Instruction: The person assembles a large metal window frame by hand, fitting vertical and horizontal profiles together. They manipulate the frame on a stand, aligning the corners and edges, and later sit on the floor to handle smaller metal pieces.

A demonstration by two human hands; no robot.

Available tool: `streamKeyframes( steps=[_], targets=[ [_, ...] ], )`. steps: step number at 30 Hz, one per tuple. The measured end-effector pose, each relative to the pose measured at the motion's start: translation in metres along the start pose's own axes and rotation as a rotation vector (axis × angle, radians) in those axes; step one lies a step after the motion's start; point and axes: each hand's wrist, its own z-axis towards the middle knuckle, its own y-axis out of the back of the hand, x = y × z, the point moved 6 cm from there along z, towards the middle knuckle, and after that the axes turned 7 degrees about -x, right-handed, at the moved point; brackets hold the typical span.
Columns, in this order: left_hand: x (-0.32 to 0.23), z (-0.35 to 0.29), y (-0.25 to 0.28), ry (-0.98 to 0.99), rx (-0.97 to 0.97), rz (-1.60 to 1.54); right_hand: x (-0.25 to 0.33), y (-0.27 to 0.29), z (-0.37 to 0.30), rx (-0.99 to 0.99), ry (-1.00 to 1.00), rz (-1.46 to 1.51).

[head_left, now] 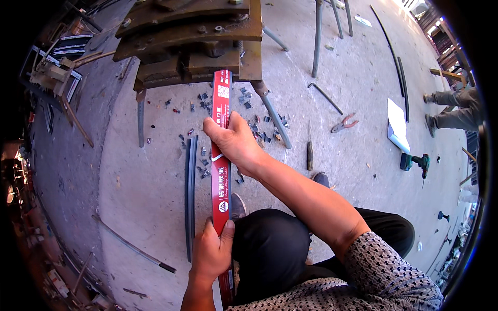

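A long, straight profile bar (220,181) covered in red printed film runs away from me, its far end at the lower jaw of a heavy brown metal punch press (189,39). Whether that end sits inside the jaw I cannot tell. My left hand (211,251) is wrapped round the near part of the bar beside my knee. Farther along, my right hand (238,142) grips the bar, thumb on its left side, just short of the press. Small dark cut-off pieces (248,103) lie scattered on the floor beneath the press.
Left of the bar lies a dark grey profile strip (191,207). To the right are a screwdriver (310,150), pliers (345,123), a hex key (326,98), a white paper sheet (397,124) and a cordless drill (416,164). Another person's legs (456,109) show at far right.
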Motion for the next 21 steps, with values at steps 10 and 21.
streamKeyframes(
  steps=[10,21],
  targets=[
    [0.006,0.013,-0.006,-0.024,-0.002,-0.015,0.002,0.003,0.011,0.039,0.069,-0.021],
    [0.011,0.021,-0.009,-0.068,-0.020,-0.008,0.002,0.003,0.018,0.041,0.057,-0.024]
  ],
)
